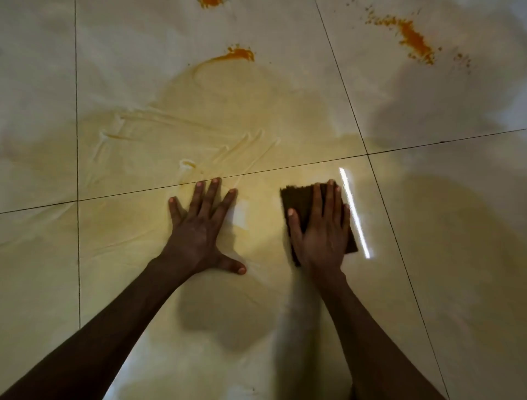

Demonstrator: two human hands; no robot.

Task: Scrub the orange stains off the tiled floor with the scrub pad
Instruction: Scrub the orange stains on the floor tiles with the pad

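My right hand [320, 231] lies flat on a dark brown scrub pad [299, 197], pressing it against the tiled floor [142, 57] with straight fingers. My left hand [199, 228] rests flat on the wet floor to the pad's left, fingers spread. A wide pale-yellow smear [222, 120] covers the tiles around and beyond both hands. Three orange stains remain farther away: one [238, 54] at the smear's far edge, a long grainy one [413, 40] at the upper right, and one [209, 2] cut off by the top edge.
Dark grout lines [77, 114] cross the glossy cream tiles. A bright strip of reflected light [355, 212] lies just right of the pad. Shadows darken the right side of the floor.
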